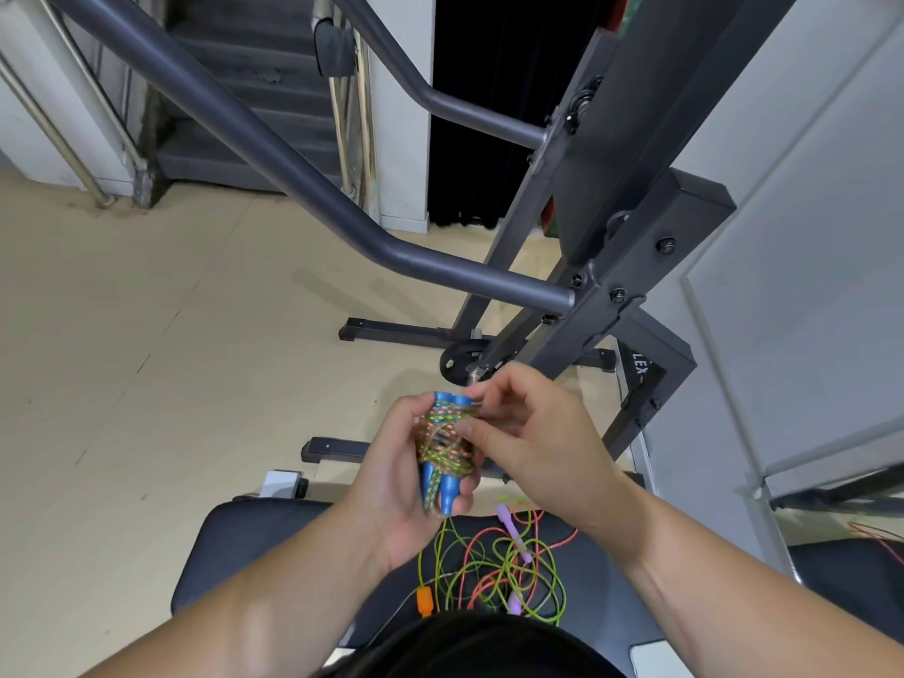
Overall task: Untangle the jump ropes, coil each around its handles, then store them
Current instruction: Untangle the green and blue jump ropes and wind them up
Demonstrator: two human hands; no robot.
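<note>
My left hand [396,486] grips two blue jump-rope handles [442,486] held side by side, with a yellow-green and orange patterned rope [442,437] coiled around them. My right hand [528,433] pinches the rope at the upper end of the coil. A short length of rope hangs from the handles down to the black bench pad [254,555]. On that pad lies a tangle of green and pink ropes [494,565] with two purple handles [508,526] and an orange handle [424,600].
A grey exercise machine frame [611,247] with a slanted bar [342,212] rises just beyond my hands. Its base feet and a weight plate [457,362] sit on the beige floor. Stairs [244,90] are at the back left, a white wall at the right.
</note>
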